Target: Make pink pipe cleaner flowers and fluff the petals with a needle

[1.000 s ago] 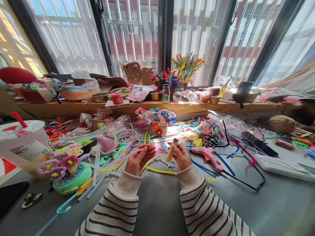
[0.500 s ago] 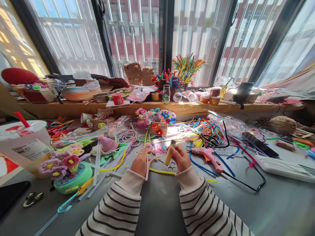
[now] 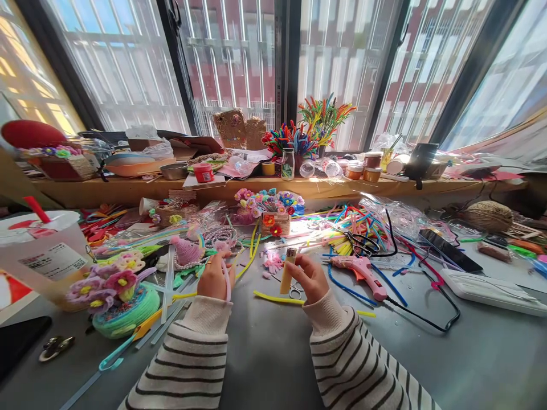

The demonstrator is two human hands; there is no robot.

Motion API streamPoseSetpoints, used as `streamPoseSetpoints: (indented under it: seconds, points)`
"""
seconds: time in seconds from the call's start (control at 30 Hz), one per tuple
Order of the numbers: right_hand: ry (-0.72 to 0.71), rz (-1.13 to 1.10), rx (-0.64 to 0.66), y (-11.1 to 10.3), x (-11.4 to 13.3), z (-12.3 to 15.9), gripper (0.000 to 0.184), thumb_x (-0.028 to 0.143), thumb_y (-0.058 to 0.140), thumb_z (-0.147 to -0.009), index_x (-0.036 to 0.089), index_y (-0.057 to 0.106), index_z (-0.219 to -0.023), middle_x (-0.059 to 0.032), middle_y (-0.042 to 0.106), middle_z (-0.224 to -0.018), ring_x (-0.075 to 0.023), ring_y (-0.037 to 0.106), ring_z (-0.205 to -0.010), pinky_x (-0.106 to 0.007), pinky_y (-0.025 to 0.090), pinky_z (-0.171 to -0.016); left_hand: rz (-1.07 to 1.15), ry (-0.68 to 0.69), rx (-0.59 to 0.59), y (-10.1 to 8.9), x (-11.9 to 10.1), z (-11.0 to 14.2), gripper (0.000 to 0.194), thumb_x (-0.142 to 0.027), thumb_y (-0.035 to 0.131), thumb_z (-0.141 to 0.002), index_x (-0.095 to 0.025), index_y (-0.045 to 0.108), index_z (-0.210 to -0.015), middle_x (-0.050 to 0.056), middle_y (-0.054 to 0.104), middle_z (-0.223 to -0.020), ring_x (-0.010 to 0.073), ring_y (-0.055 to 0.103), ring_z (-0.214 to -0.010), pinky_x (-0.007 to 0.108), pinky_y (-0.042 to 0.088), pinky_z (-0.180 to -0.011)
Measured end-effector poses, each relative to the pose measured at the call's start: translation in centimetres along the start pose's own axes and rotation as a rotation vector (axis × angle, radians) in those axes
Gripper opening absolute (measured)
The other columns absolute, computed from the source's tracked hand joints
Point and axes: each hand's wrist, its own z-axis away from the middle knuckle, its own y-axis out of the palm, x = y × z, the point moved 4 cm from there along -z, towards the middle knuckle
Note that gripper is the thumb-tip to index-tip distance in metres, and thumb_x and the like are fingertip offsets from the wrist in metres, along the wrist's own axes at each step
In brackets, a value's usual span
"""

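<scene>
My right hand (image 3: 311, 279) is closed around a pale yellow lighter (image 3: 287, 274), held upright with its metal top up. In my left hand (image 3: 212, 278) is a pink fuzzy pipe cleaner (image 3: 227, 280); its stem hangs past the fingers, and a fluffy pink part shows above them. Small scissors (image 3: 296, 290) lie on the table just behind the lighter. A yellow pipe cleaner (image 3: 276, 298) is stretched out between my hands. Beyond the lighter sits a small heap of pink fuzzy pieces (image 3: 273, 262).
To the right lies a pink glue gun (image 3: 363, 272) with a black cord. Black-handled scissors (image 3: 363, 244) rest by a pile of pipe cleaners. At left stand a turquoise pot of fuzzy flowers (image 3: 128, 310) and a drink cup (image 3: 43, 250). A flower basket (image 3: 276, 223) stands at the back.
My left hand has moved left, away from the lighter, carrying the pink pipe cleaner. My right hand and the lighter have shifted slightly left.
</scene>
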Motion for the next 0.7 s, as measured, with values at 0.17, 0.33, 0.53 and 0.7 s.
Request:
streamPoseSetpoints:
  seconds: [0.17, 0.33, 0.53, 0.7]
  points:
    - [-0.058, -0.237, 0.385, 1.3, 0.3, 0.3, 0.015, 0.031, 0.056, -0.064, 0.017, 0.059, -0.069, -0.0021, 0.054, -0.065, -0.0144, 0.048, -0.064, -0.026, 0.038, -0.060, 0.632, -0.117, 0.195, 0.4, -2.2, 0.8, 0.028, -0.026, 0.054, -0.062, -0.015, 0.049, -0.088, 0.007, 0.057, -0.087, 0.0187, 0.057, -0.076, 0.033, 0.044, -0.073]
    - [-0.137, -0.462, 0.488, 1.3, 0.7, 0.4, 0.016, 0.033, 0.053, -0.063, 0.018, 0.060, -0.064, -0.0019, 0.050, -0.057, -0.0155, 0.046, -0.061, -0.029, 0.034, -0.060, 1.069, -0.229, 0.530, 1.7, -6.1, 2.5, 0.029, -0.026, 0.054, -0.065, -0.016, 0.051, -0.092, 0.007, 0.057, -0.093, 0.0194, 0.054, -0.087, 0.031, 0.043, -0.077]
    - [-0.094, -0.509, 0.476, 1.4, 0.5, 0.3, 0.016, 0.032, 0.053, -0.064, 0.017, 0.060, -0.065, -0.0027, 0.050, -0.061, -0.0144, 0.045, -0.062, -0.025, 0.033, -0.055, 1.144, -0.250, 0.558, 2.1, -6.4, 2.9, 0.035, -0.022, 0.061, -0.058, -0.015, 0.054, -0.092, 0.008, 0.058, -0.093, 0.0189, 0.056, -0.079, 0.030, 0.044, -0.072]
    - [-0.028, -0.477, 0.437, 1.3, 0.2, 0.1, 0.018, 0.033, 0.055, -0.063, 0.016, 0.060, -0.065, -0.0031, 0.051, -0.064, -0.0126, 0.044, -0.059, -0.024, 0.032, -0.051, 1.140, -0.299, 0.533, 2.1, -6.0, 2.9, 0.034, -0.024, 0.061, -0.059, -0.015, 0.054, -0.091, 0.008, 0.059, -0.090, 0.0175, 0.057, -0.076, 0.030, 0.045, -0.070]
